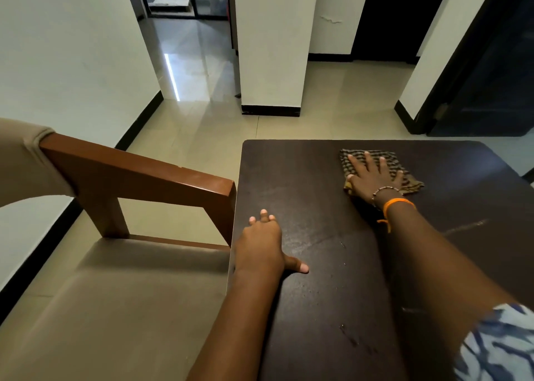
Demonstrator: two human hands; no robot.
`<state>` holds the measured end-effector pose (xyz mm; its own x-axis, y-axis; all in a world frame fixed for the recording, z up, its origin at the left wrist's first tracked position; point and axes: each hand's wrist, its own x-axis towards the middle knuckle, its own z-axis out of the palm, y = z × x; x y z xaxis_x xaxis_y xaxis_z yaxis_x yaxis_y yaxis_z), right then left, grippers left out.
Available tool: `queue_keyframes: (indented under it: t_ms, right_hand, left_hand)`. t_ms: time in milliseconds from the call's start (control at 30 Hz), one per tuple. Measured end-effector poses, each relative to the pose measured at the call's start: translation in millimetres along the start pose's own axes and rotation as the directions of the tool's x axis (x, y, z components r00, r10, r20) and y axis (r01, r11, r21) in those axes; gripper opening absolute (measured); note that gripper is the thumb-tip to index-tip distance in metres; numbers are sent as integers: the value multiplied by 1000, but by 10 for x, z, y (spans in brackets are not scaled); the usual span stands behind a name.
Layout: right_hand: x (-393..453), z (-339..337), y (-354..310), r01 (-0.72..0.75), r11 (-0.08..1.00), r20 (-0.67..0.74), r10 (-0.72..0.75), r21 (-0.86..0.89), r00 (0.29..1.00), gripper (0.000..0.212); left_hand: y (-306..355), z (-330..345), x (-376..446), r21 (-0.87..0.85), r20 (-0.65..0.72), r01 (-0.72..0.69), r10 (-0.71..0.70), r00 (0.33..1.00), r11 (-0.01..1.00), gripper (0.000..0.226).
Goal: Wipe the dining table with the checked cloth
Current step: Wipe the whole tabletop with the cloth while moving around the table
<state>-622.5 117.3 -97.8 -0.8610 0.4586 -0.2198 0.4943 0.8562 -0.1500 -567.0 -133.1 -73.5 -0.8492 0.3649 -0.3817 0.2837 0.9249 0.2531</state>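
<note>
The checked cloth [381,169] lies folded and flat on the far part of the dark brown desk [318,195], close to its far edge and right of the middle. The right hand [372,178] presses down on the cloth with its palm, its fingers [368,161] straight and spread apart over the checks, not curled round the fabric. A beaded bracelet [383,191] and an orange thread band [397,202] sit on that wrist, and a blue and white patterned sleeve [497,346] shows at the lower right corner.

The left hand [261,244] rests flat on the desk near its left edge, well apart from the cloth, fingers straight and close together with the thumb stretched out to the right; it holds nothing. Faint smears and specks show on the desk surface near the person.

A wooden-armed chair [138,172] with beige upholstery stands just beside the left edge of the desk. Beyond lie a glossy tiled floor [202,71], a white pillar [271,42] and a dark doorway [491,62] at the right.
</note>
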Motion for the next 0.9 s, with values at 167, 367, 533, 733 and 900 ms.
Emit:
queue_keyframes:
  t_ms: [167, 367, 533, 733, 900]
  right_hand:
    - [-199, 259, -913, 348, 936, 34, -347, -50, 937, 53]
    - [-260, 194, -991, 581, 812, 140, -570, -60, 810, 53]
    - [85, -63, 31, 478, 878, 92, -475, -21, 875, 55]
    - [456, -386, 1715, 227, 974, 7, -227, -25, 974, 54]
    - [565, -559, 2597, -17, 1000, -21, 17, 5, 1000, 53]
  left_hand:
    - [33, -32, -19, 35, 14, 27, -27, 1000, 999, 114]
    - [411, -257, 85, 11, 72, 176, -176, 982, 984, 87]
    - [1138, -116, 311, -35, -15, -34, 33, 999, 999, 97]
    - [1963, 68, 554, -15, -6, -206, 206, 978, 978, 96]
    - [2281, 195, 610, 154, -27, -174, 181, 983, 973, 80]
